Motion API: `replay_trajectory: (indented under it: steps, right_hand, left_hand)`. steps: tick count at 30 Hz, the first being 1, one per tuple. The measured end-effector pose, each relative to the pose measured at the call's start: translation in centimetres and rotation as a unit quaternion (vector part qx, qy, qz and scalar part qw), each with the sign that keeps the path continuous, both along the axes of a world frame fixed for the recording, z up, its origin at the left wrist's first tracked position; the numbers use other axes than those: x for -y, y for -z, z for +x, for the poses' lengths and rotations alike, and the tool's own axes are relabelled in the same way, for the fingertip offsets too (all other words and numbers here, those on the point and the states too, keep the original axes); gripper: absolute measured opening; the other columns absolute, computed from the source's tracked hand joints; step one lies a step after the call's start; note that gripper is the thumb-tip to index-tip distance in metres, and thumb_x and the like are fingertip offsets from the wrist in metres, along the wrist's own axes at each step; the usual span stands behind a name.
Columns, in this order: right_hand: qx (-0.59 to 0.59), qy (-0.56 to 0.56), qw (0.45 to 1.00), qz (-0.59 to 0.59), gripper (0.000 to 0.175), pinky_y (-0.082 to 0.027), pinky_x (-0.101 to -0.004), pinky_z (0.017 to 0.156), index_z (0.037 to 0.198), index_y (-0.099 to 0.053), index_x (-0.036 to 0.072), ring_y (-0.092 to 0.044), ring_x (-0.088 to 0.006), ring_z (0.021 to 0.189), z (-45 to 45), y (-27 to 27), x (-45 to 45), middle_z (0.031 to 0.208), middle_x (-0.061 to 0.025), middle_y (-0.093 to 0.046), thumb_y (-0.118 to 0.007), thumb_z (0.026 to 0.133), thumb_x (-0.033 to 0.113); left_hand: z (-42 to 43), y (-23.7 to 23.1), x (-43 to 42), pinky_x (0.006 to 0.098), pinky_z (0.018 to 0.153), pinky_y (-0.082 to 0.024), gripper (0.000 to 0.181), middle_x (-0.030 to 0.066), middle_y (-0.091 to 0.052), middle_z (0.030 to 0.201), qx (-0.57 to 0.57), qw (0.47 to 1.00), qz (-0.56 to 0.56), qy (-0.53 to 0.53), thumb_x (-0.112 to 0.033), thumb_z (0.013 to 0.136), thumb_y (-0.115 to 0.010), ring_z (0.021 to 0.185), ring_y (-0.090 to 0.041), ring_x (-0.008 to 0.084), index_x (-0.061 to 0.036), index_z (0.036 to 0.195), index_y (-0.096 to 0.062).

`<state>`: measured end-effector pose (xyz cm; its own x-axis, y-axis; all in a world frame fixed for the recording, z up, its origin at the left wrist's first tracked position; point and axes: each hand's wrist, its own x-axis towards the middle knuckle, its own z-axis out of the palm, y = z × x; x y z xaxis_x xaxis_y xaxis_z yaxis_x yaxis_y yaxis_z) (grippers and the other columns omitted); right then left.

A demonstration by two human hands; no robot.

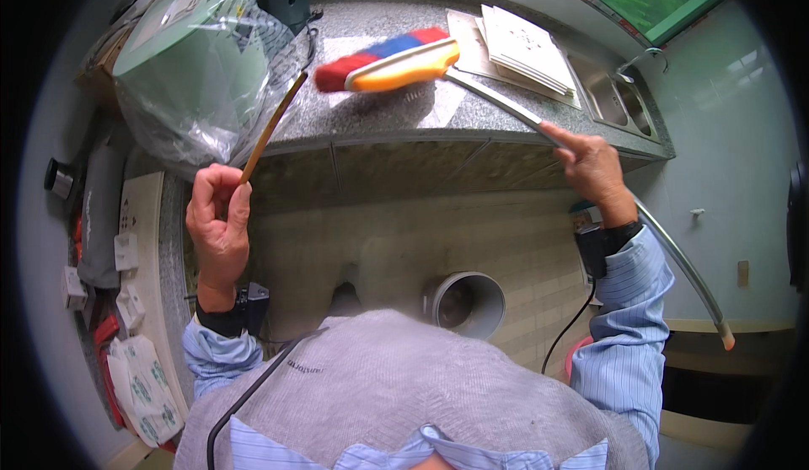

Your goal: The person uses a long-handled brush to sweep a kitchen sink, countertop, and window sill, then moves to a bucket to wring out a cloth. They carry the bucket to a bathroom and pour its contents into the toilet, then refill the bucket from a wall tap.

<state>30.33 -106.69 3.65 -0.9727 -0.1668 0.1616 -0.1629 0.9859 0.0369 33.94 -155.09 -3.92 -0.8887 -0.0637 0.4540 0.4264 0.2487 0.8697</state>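
Between the thumb and fingers of my left hand is a thin brown and yellow stick, tilted up to the right towards the counter. My right hand is wrapped around the grey metal handle of a broom, with its index finger laid along the shaft. The broom head, an orange plastic block with red and blue bristles, is slightly blurred over the granite counter and casts a shadow there. Behind my right arm, the handle runs down to an orange-tipped end.
A pale green rounded object in clear plastic stands at the counter's left. White panels lie stacked near a steel double sink. A grey bin stands on the floor. Boxes and a white bag crowd the left side counter.
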Motion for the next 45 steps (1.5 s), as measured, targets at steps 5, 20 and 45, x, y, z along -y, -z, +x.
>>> replay_trajectory:
  steps: [5,20,45]
  right_hand:
    - [0.102,0.043,0.994,0.005,0.054,-0.051,-0.0455,0.065,0.129,-0.06,0.038,-0.064,-0.0378,0.075,3.5,1.2,-1.4,0.081,-0.0161,-0.067,-0.064,0.082,0.011]
    - [0.037,0.318,0.946,0.044,0.045,-0.049,-0.0464,0.065,0.118,-0.068,0.023,-0.063,-0.0391,0.073,25.9,-4.8,-11.9,0.081,-0.0163,-0.067,-0.071,0.075,0.007]
    - [-0.042,0.085,0.966,-0.241,0.044,-0.052,-0.0374,0.073,0.132,-0.059,0.019,-0.068,-0.033,0.081,-12.3,0.5,-13.0,0.091,-0.0154,-0.071,-0.063,0.088,0.01]
  left_hand:
    - [-4.5,0.9,0.6,0.017,0.063,-0.036,0.009,-0.0026,-0.047,0.092,0.02,0.999,0.004,0.028,-0.002,0.095,-0.06,0.071,-0.042,0.0018,-0.0029,0.099,-0.052]
    - [-19.9,6.4,-12.7,0.022,0.059,-0.04,0.012,-0.0009,-0.057,0.081,0.093,0.984,0.086,0.125,-0.005,0.092,-0.061,0.067,-0.048,0.0045,-0.0001,0.103,-0.061]
    - [-36.6,5.3,-25.7,0.016,0.048,-0.039,0.022,0.0081,-0.066,0.103,0.041,0.91,0.406,0.075,-0.008,0.102,-0.041,0.07,-0.055,0.0064,-0.0036,0.118,-0.057]
